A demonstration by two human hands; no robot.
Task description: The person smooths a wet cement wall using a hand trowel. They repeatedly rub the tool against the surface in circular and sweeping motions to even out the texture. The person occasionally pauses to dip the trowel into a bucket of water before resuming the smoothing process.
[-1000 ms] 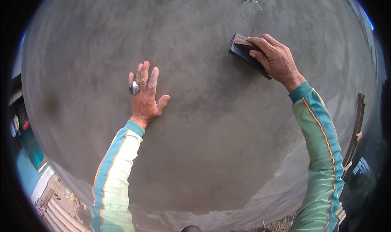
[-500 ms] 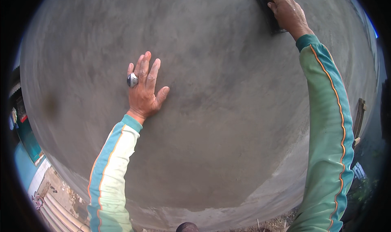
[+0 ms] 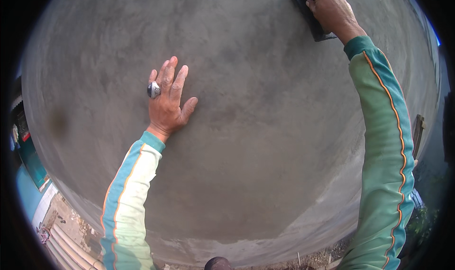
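Note:
A grey plastered wall (image 3: 246, 142) fills most of the view, dark and damp-looking, with a paler band low down. High on the right, my right hand (image 3: 332, 12) is closed on a black plastering float (image 3: 310, 21), a flat rectangular tool lying against the wall; its handle is hidden under my fingers. My left hand (image 3: 167, 99) rests on the wall left of centre, fingers stretched and thumb apart, holding nothing. A large silver ring with a dark stone (image 3: 153, 90) sits on one of its fingers.
At the lower left lie several pale poles (image 3: 76, 248), near a blue and white wall (image 3: 31, 194). A wooden piece (image 3: 419, 136) stands by the wall's right edge. Rubble ground (image 3: 303, 260) runs along the base, and a dark rounded thing (image 3: 218, 263) shows at the bottom.
My right hand has shifted slightly left with the float, whose tilt against the wall has changed a little. The left hand stays at about the same spot on the wall.

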